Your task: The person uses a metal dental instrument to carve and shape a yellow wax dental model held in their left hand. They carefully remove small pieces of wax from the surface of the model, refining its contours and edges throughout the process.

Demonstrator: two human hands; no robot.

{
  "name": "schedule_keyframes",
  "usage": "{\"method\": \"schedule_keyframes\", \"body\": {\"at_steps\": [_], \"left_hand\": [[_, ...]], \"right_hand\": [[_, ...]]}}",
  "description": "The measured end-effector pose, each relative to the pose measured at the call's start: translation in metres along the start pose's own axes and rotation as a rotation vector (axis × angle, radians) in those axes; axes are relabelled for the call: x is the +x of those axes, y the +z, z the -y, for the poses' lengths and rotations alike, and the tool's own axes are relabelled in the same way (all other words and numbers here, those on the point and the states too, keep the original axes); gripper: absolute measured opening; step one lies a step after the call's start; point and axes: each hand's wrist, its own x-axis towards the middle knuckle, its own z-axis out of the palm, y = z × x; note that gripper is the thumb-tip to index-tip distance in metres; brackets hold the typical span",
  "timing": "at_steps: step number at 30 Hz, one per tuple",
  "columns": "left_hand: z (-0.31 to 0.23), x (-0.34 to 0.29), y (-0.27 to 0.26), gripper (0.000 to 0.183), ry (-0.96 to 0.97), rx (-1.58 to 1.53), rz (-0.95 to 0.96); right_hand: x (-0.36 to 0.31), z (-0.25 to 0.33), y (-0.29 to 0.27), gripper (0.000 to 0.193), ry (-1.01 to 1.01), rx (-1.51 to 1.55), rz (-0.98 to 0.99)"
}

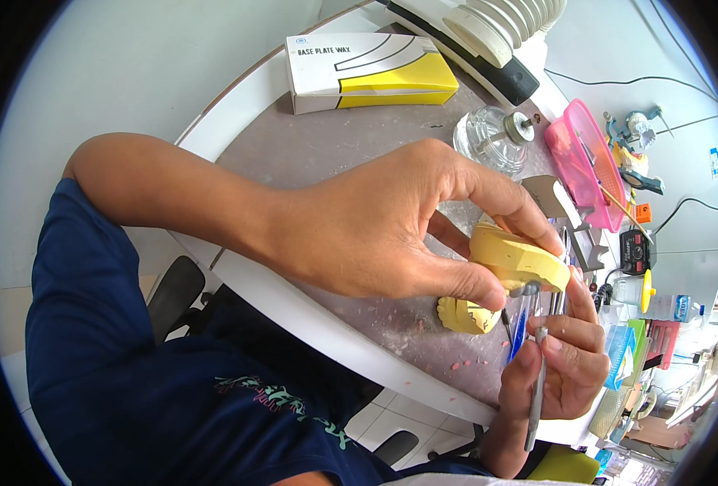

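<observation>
My left hand (359, 227) comes across from the left and grips a yellow plaster dental model (511, 253) between thumb and fingers. Pinched in my right hand (573, 360) is a slim grey metal dental instrument (535, 397). Its upper end reaches up to the near side of the held model; I cannot tell whether the tip touches it. Below my left thumb, a second yellow dental model (460, 314) with teeth rests on the worktop, partly hidden. A blue pen-like stick (518, 332) and other thin tools lie behind my right hand.
On the grey worktop (294, 154) stand a white and yellow box (371, 71) and a glass spirit lamp (488, 144). Farther right are a pink basket (573, 142) with tools and an articulator (636, 154). A ribbed white hose (509, 23) sits at the back. Pink crumbs (456, 366) dot the near edge.
</observation>
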Motion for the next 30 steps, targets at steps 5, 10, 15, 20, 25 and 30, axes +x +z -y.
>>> {"method": "schedule_keyframes", "body": {"at_steps": [5,10,15,20,25,30], "left_hand": [[0.0004,0.0003,-0.0004,0.052,0.008,0.016,0.003],[0.0013,0.0005,-0.0010,0.053,0.011,0.024,0.004],[-0.0020,-0.0004,0.0004,0.053,-0.033,-0.007,-0.014],[-0.0013,-0.0008,0.0021,0.052,-0.032,-0.016,-0.033],[-0.0010,-0.0007,0.0040,0.051,-0.038,-0.020,-0.043],[-0.0017,-0.0006,0.0047,0.052,-0.043,-0.028,-0.041]], "right_hand": [[0.0002,-0.0012,-0.0004,0.021,-0.010,0.002,0.000],[0.0003,-0.0028,0.0010,0.021,-0.019,-0.010,-0.007],[0.0032,-0.0007,-0.0005,0.023,-0.018,-0.068,0.027],[0.0038,0.0026,-0.0008,0.024,-0.011,-0.101,0.047],[0.0020,0.0039,0.0005,0.024,0.008,-0.086,0.045],[0.0026,0.0049,0.0005,0.027,0.007,-0.094,0.056]]}}
